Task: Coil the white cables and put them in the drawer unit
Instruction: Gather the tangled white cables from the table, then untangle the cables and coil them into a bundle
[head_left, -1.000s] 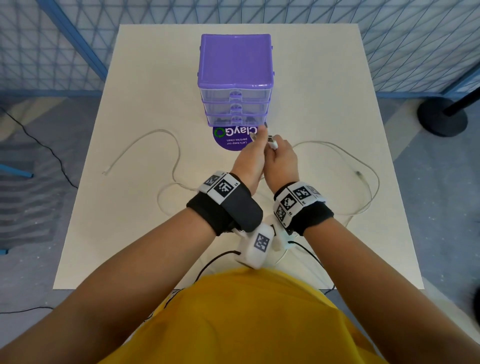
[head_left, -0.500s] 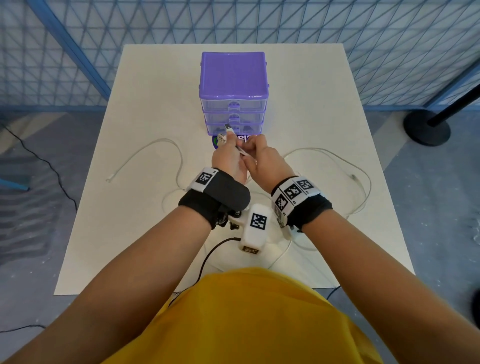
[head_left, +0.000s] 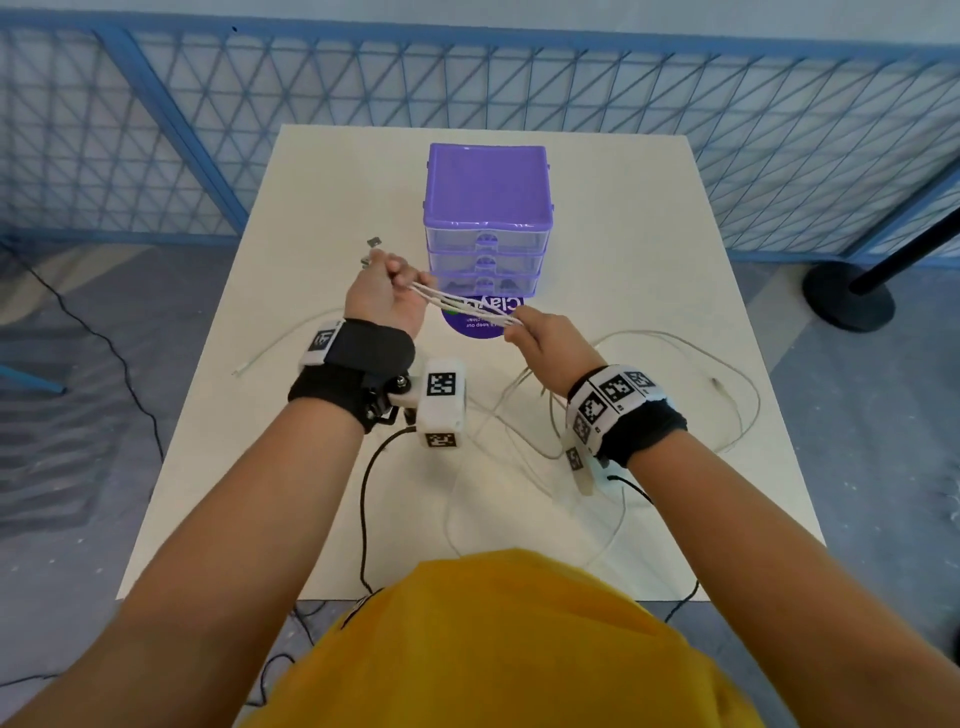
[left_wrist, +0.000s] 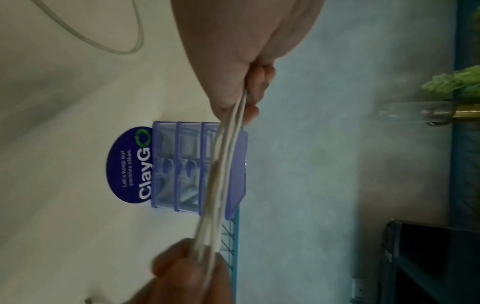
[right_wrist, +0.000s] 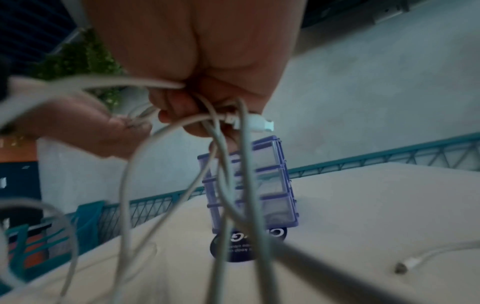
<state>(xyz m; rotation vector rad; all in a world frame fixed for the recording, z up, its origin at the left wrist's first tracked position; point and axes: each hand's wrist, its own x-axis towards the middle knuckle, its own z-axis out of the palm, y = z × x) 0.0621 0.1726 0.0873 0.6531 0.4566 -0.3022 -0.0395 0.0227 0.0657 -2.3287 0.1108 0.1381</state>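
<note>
— Left hand (head_left: 382, 299)?
— Left of frame centre in the head view, raised off the white table (head_left: 332, 218), fingers curled tight round several strands of white cables (head_left: 470, 306); metal plug ends (head_left: 370, 249) poking out above the fist.
— Right hand (head_left: 543, 345)?
— Just right of centre, lower than the left, pinching the same strands between thumb and fingers. Bundle stretched taut between the two fists, crossing in front of the purple drawer unit (head_left: 487, 218).
— And past the right fist?
— Slack loops dropping to the tabletop, spreading toward the lower right and far right of the frame; one loose end (head_left: 241, 370) lying at the left. In the right wrist view, a white connector (right_wrist: 261, 123) sticking out by the fingertips.
— Drawer unit?
— Upper centre, three clear drawers all pushed in, standing on the rear edge of a round dark ClayGo sticker (head_left: 475, 325).
— Behind the table?
— Blue mesh fence (head_left: 727, 130).
</note>
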